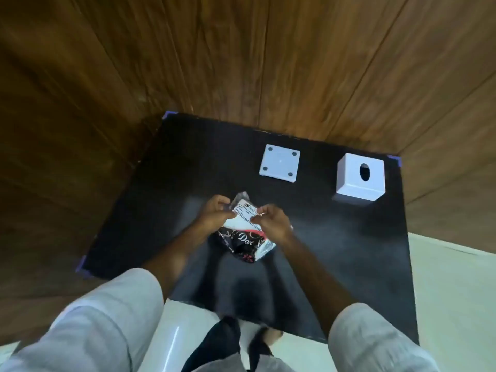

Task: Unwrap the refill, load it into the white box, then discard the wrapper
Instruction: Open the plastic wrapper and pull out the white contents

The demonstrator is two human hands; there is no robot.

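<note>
The wrapped refill [247, 237], a white pack in clear and black patterned plastic with a white label, is held above the black table [335, 251]. My left hand [214, 213] pinches the wrapper's top left edge. My right hand [273, 221] pinches its top right edge by the label. The white box [361, 179], with an oval hole in its top, stands at the back right of the table. Its flat white base [279, 166], with small round feet at the corners, lies to the left of the box.
Wood-panelled walls [241, 63] close in the table at the back and on both sides. Purple tape marks the table corners [167, 115]. Pale floor [451, 277] shows at the right and below, with my legs and a foot near the table's front edge.
</note>
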